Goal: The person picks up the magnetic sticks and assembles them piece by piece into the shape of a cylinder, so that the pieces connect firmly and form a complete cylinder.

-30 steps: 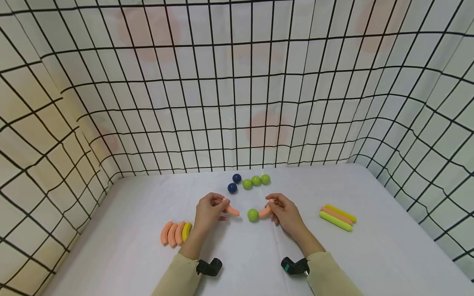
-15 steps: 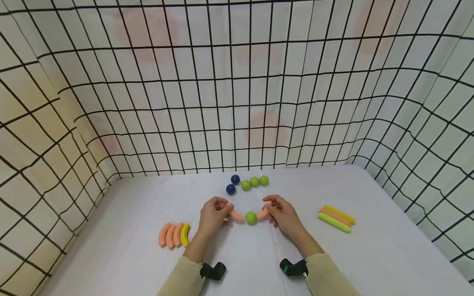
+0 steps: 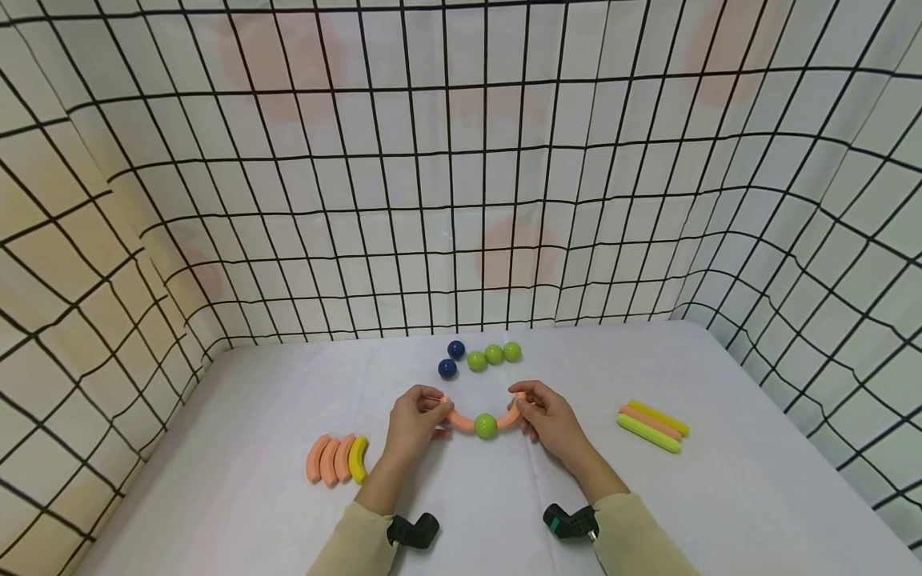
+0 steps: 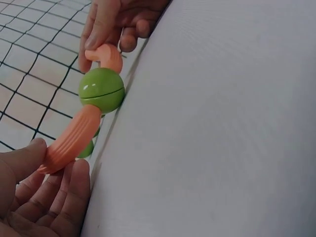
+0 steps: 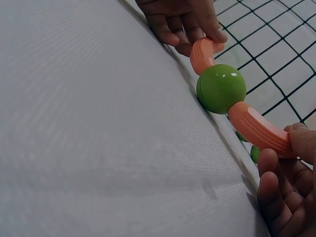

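Left grip (image 3: 414,416): pinched the outer end of its orange curved piece (image 4: 69,143).
Right grip (image 3: 547,418): pinched the matching orange arc (image 3: 511,416).
Green ball (image 3: 486,425): sat between both pieces, touching each, just above the counter (image 3: 648,512).
Doing it well — best to press both ends squarely inward, keeping the arcs level.
Farther off: spare balls (image 3: 475,358) — untouched.

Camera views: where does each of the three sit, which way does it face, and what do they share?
Head: above, facing forward and down at the white table; both hands and sleeves show.
Left wrist: low by the left hand, facing across to the right hand.
Right wrist: low by the right hand, facing the left hand.
Shared: the green ball joined between two orange curved pieces, one in each hand's grip.
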Available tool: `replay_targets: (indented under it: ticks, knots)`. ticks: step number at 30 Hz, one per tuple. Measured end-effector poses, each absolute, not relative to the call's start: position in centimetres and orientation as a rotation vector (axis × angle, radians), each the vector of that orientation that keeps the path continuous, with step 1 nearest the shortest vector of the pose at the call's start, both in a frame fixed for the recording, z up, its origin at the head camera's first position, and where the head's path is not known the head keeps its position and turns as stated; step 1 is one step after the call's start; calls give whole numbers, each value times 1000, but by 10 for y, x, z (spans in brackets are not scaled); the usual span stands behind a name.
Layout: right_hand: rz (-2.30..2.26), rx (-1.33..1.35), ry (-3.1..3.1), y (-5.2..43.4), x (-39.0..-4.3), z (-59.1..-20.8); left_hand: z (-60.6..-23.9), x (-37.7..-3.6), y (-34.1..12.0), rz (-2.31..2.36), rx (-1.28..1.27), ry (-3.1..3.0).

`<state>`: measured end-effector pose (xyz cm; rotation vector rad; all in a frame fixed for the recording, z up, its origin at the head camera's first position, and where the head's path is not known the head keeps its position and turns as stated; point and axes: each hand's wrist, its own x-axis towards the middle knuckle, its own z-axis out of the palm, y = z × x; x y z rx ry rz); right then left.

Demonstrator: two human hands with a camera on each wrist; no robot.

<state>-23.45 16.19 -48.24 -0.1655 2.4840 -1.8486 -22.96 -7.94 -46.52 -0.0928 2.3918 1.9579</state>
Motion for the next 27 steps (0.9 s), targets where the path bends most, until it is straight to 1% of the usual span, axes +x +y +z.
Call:
replay_targets:
  ticks: [14,21,22,27]
  knots:
    - [-1833,-187,2488,163,-233,-480,-466,-227,-83,1913,-18,2394]
    - [-1908,-46,2456,164,-236,-477,-467,-226,-82,1906,45,2311]
    - [-1918,-32,2446,164,-236,-477,-463,-224,-82,1906,59,2298]
    - [-1925,-13,2414,164,-235,-474,-459,-222,-83,1926,56,2244]
